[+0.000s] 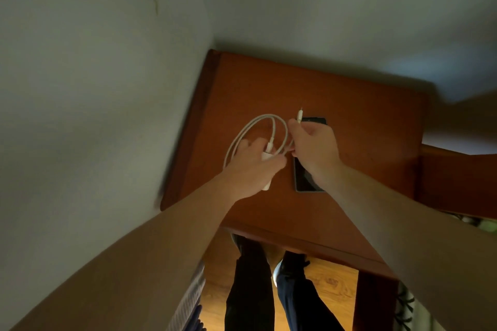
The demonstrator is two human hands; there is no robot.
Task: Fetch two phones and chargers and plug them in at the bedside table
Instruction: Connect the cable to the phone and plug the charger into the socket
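Both hands are seen above a reddish-brown wooden bedside table [349, 126], held close together near the middle of its top. The left hand [252, 166] is closed around a white charger plug [267, 156], the block showing between thumb and fingers and a second white piece protruding below the palm at the heel of the hand; whether that lower piece belongs to the same adapter cannot be told. A white cable [252, 126] is looped in a double coil that rises from the left hand, curves over the table top and returns toward the right hand. The right hand [313, 148] is closed in a pinch on the cable's end, and the connector [299, 115] is held upright above the thumb and forefinger, its tip pointing away from the person. A dark phone [305, 180] is laid flat on the table just beneath the right hand and wrist, screen up, its near end visible below the hand and its far end showing as a dark corner beyond the knuckles; the middle is covered by the hand. Only one phone can be made out. The table is set into a corner, with pale walls [94, 75] on the left and behind it. Below the table's front edge, dark trouser legs [250, 290] and a wooden floor [330, 285] are visible.
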